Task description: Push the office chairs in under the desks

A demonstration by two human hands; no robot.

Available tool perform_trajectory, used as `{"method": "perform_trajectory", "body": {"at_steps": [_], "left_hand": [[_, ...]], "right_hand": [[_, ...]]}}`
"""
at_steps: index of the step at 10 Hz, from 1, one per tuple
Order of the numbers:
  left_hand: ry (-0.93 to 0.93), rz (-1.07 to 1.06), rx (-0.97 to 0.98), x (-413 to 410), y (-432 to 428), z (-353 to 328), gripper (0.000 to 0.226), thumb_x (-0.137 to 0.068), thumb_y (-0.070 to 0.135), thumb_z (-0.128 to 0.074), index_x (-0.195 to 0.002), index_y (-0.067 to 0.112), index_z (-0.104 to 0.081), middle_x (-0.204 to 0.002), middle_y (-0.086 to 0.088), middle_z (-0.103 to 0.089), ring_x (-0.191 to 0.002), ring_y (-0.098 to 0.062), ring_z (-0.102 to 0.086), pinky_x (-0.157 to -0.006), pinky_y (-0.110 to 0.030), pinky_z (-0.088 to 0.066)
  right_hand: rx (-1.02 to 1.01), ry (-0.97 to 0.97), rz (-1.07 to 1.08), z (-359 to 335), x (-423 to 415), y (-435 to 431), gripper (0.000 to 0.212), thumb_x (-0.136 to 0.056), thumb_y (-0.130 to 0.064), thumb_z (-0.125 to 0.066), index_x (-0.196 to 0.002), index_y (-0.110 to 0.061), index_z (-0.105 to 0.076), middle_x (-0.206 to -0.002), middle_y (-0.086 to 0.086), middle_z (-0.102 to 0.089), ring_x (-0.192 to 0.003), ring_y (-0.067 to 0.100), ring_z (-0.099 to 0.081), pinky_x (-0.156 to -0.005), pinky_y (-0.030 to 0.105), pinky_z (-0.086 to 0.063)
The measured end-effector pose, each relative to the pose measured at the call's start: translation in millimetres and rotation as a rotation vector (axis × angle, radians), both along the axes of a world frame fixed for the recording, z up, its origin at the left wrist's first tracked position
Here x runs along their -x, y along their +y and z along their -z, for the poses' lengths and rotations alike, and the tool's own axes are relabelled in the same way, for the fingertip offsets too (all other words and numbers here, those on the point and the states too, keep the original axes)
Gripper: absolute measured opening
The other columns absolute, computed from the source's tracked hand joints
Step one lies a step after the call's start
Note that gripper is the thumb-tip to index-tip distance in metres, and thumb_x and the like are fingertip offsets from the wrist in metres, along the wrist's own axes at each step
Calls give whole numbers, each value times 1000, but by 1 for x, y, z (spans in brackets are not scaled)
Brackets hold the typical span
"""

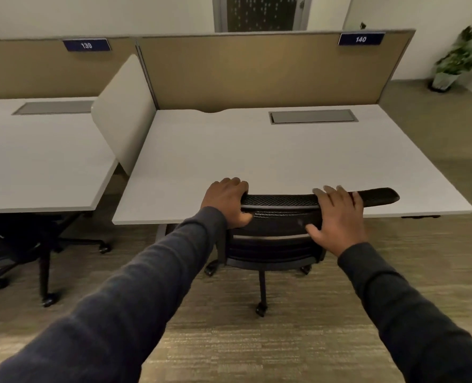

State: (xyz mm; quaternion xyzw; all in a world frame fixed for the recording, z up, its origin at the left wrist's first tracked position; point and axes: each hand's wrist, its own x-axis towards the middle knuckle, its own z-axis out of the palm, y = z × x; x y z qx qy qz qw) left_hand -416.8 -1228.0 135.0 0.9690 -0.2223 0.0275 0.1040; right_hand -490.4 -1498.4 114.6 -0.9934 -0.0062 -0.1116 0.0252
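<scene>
Black mesh office chair (pixel 277 223) stands tucked against the near edge of the white rectangular tabletop (pixel 257 150), backrest top overlapping the tabletop edge. Left hand (pixel 225 201) grips the backrest's top left corner, fingers curled over. Right hand (pixel 338 217) rests on the top edge, fingers nearly straight, thumb spread on the mesh.

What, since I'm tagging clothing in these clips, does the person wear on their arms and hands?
Long, dark charcoal-grey knit sleeves cover both arms to the wrists: the left sleeve and the right sleeve look alike, plain, with no markings. The left hand and right hand are bare: no gloves, rings or watch show.
</scene>
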Motion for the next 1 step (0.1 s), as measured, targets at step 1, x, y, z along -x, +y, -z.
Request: {"method": "perform_trajectory", "body": {"at_steps": [1], "left_hand": [[-9,51,80,9,21,2,58,-71,47,-68,-120,20,-54,-113,-1,-56,-102,-23,-52,-87,-36,-43]], "right_hand": [[34,-4,17,-4,11,52,89,-76,-61,-74,-147,-15,-45,-149,15,-47,-142,40,-36,-117,63,-21]]}}
